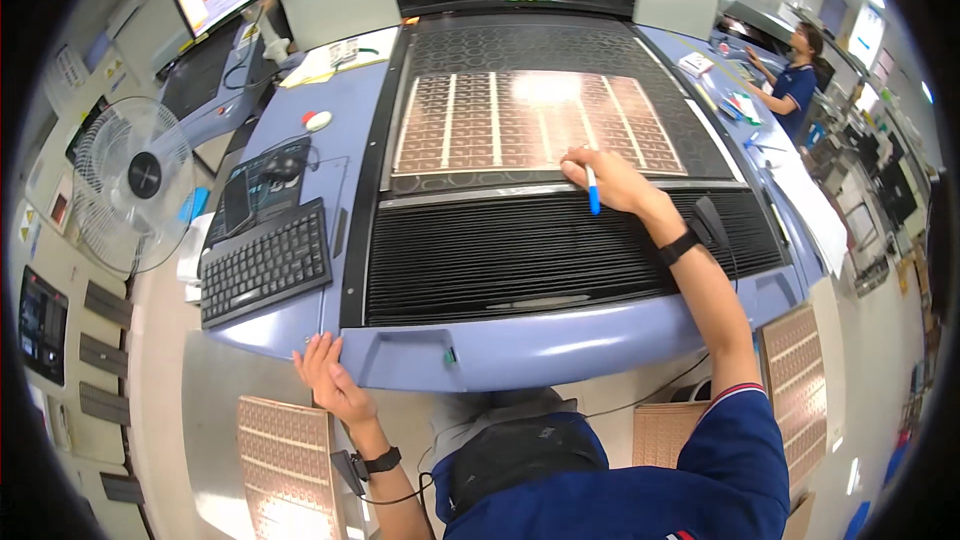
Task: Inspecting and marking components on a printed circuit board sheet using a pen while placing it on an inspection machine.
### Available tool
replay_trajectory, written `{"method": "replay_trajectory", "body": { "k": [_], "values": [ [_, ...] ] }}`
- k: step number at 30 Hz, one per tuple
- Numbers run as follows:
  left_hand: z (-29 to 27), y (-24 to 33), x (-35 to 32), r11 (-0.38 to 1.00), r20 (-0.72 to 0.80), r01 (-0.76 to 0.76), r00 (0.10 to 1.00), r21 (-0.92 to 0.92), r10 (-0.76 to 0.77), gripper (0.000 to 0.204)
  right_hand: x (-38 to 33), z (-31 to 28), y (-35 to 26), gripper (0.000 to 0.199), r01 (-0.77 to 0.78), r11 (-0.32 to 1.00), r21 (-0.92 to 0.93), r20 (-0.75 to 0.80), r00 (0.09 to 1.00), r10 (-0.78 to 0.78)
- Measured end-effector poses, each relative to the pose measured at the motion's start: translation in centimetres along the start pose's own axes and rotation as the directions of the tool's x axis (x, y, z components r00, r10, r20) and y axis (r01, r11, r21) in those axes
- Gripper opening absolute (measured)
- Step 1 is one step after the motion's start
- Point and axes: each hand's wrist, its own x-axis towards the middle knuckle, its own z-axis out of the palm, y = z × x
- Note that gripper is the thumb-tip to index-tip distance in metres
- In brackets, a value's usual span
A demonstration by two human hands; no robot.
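The right hand is pinching a blue-and-white pen in its grip, long axis upright, tip pointing down, over the copper panel's near edge; the left hand, fingers spread, is pressing the machine table's front edge.

The person wore a dark blue short-sleeved shirt with a red-and-white striped sleeve hem. A black wristband circled the right wrist, a black wristwatch with a thin cable the left.

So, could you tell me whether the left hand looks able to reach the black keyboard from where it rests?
Probably yes: the left hand rests on the machine's front edge, the keyboard lies just beyond, nothing between.
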Motion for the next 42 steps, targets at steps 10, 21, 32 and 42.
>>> {"method": "replay_trajectory", "body": {
  "k": [10,21,32,42],
  "values": [
    [0.5,0.1,-0.2,0.999,-0.056,0.034,0.998,0.026,-0.033,0.044,-1.8,-1.8,-3.6,0.05,-0.061,0.996,-0.072,0.166,0.983,0.072],
    [-2.8,-2.4,3.9,0.937,0.027,0.298,0.954,-0.184,-0.298,0.035,-1.9,-2.1,-4.6,0.051,-0.028,0.993,-0.111,0.169,0.985,0.047],
    [-2.9,-5.2,10.9,0.84,0.032,0.138,0.983,0.525,-0.182,0.031,-2.4,-1.7,-3.6,0.046,0.018,0.996,-0.088,0.145,0.989,-0.005],
    [-1.6,0.0,12.1,0.832,0.021,0.198,0.97,0.518,-0.243,0.052,-2.4,-0.9,-4.3,0.036,-0.089,0.995,0.036,0.094,0.992,0.085]
  ]
}}
